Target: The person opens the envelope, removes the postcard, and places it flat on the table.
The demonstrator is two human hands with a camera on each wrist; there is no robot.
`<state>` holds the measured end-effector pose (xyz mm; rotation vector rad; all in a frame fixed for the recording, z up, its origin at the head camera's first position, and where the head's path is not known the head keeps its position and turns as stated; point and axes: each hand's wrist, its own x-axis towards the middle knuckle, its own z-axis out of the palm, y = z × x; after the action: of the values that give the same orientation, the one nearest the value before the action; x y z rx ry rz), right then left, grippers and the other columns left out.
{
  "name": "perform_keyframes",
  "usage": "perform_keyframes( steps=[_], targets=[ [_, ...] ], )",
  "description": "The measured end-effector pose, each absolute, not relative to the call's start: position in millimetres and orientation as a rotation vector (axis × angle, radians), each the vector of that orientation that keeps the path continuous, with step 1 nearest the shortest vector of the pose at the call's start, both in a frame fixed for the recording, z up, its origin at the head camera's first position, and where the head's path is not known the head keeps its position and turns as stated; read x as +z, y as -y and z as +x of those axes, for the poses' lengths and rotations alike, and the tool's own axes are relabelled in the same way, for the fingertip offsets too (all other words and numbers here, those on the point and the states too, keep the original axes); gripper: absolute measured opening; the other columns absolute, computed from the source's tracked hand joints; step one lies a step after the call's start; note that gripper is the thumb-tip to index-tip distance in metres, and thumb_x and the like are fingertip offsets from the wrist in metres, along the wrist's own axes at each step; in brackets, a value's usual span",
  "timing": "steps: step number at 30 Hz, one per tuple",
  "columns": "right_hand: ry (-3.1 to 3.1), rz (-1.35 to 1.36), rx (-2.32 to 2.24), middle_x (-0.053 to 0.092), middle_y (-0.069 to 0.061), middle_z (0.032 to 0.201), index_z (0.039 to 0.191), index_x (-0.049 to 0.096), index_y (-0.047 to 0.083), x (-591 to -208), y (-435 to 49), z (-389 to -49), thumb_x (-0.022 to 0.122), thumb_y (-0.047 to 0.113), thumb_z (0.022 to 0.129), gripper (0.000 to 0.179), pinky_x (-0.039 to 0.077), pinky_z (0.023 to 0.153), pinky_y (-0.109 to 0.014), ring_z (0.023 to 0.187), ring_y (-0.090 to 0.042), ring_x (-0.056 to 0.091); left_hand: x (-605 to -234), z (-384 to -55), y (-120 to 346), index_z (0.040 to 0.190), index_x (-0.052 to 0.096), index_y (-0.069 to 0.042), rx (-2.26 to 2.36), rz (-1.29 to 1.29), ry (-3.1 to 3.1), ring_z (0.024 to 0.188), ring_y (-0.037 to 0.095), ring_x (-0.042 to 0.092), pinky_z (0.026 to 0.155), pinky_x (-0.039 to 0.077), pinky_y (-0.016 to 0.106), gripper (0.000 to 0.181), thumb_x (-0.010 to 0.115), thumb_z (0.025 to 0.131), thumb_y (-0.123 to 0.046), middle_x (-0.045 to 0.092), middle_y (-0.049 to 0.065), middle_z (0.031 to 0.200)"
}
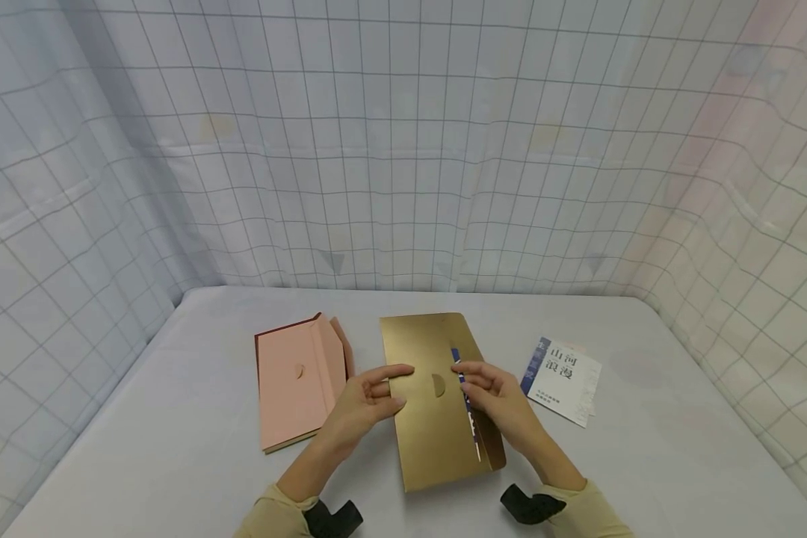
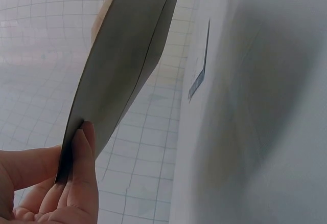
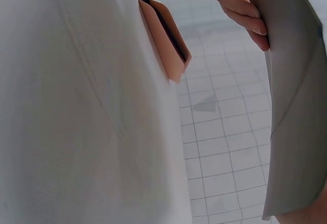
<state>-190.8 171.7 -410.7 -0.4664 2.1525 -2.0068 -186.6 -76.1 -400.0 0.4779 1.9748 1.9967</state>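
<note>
A gold envelope is held up, tilted, in front of the body, with its flap on the right and a half-moon tab on its face. My left hand grips its left edge; in the left wrist view the thumb is on one side and fingers on the other. Out of the envelope's mouth shows a narrow strip of a blue-and-white card. My right hand pinches at this strip with thumb and index finger. Inside the envelope, the rest of the card is hidden.
On the white table, a pink envelope with its flap folded out lies at left, on a book with dark red edges. At right are white printed cards with a blue band. Grid-patterned curtains surround the table.
</note>
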Motion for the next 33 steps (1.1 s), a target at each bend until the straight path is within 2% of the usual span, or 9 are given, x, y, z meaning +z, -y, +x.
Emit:
perform_keyframes(
  steps=[8, 12, 17, 20, 29, 33],
  targets=[
    [-2.136, -0.438, -1.986, 0.070, 0.018, 0.093, 0.130, 0.049, -0.001, -408.8, -170.9, -191.4, 0.056, 0.018, 0.094, 0.041, 0.052, 0.074, -0.017, 0.084, 0.000, 0.064, -398.4, -186.7, 76.7, 0.132, 0.051, -0.006, 1.971, 0.467, -2.005, 0.062, 0.001, 0.049, 0.064, 0.045, 0.020, 0.047, 0.061, 0.087, -0.003, 0.046, -0.013, 0.058],
    [-2.133, -0.421, -1.979, 0.070, 0.019, 0.091, 0.130, 0.048, -0.002, -409.4, -171.4, -192.8, 0.056, 0.017, 0.094, 0.042, 0.051, 0.072, -0.017, 0.080, 0.001, 0.062, -398.6, -187.6, 77.4, 0.132, 0.050, -0.003, 1.956, 0.491, -2.019, 0.063, 0.001, 0.049, 0.065, 0.044, 0.020, 0.047, 0.061, 0.086, -0.003, 0.047, -0.013, 0.059],
    [-2.112, -0.402, -1.978, 0.069, 0.019, 0.089, 0.130, 0.047, -0.005, -410.4, -171.8, -193.0, 0.057, 0.016, 0.093, 0.044, 0.048, 0.069, -0.015, 0.075, 0.002, 0.057, -398.9, -188.2, 78.1, 0.131, 0.050, 0.000, 1.946, 0.514, -2.029, 0.061, 0.001, 0.045, 0.061, 0.041, 0.020, 0.047, 0.061, 0.086, -0.003, 0.041, -0.012, 0.058],
    [-2.091, -0.382, -1.987, 0.069, 0.019, 0.088, 0.131, 0.046, -0.006, -410.6, -172.0, -192.9, 0.057, 0.015, 0.093, 0.045, 0.047, 0.068, -0.014, 0.075, 0.002, 0.056, -398.9, -188.6, 78.2, 0.131, 0.051, 0.000, 1.944, 0.511, -2.023, 0.062, 0.001, 0.046, 0.062, 0.042, 0.019, 0.047, 0.062, 0.086, -0.003, 0.043, -0.012, 0.060],
    [-2.038, -0.437, -2.027, 0.071, 0.016, 0.094, 0.132, 0.042, -0.009, -411.0, -177.0, -194.2, 0.055, 0.015, 0.095, 0.046, 0.054, 0.078, -0.020, 0.087, -0.003, 0.067, -398.5, -191.5, 82.0, 0.132, 0.050, 0.001, 1.936, 0.491, -2.015, 0.072, 0.002, 0.054, 0.070, 0.048, 0.021, 0.047, 0.060, 0.086, -0.001, 0.055, -0.010, 0.070],
    [-2.057, -0.431, -2.014, 0.071, 0.016, 0.092, 0.131, 0.043, -0.008, -409.7, -176.5, -193.9, 0.055, 0.015, 0.094, 0.045, 0.054, 0.077, -0.019, 0.086, -0.003, 0.067, -398.7, -191.4, 83.0, 0.132, 0.049, 0.001, 1.940, 0.495, -2.000, 0.072, 0.002, 0.053, 0.070, 0.047, 0.021, 0.047, 0.060, 0.086, -0.001, 0.054, -0.011, 0.069]
  ],
)
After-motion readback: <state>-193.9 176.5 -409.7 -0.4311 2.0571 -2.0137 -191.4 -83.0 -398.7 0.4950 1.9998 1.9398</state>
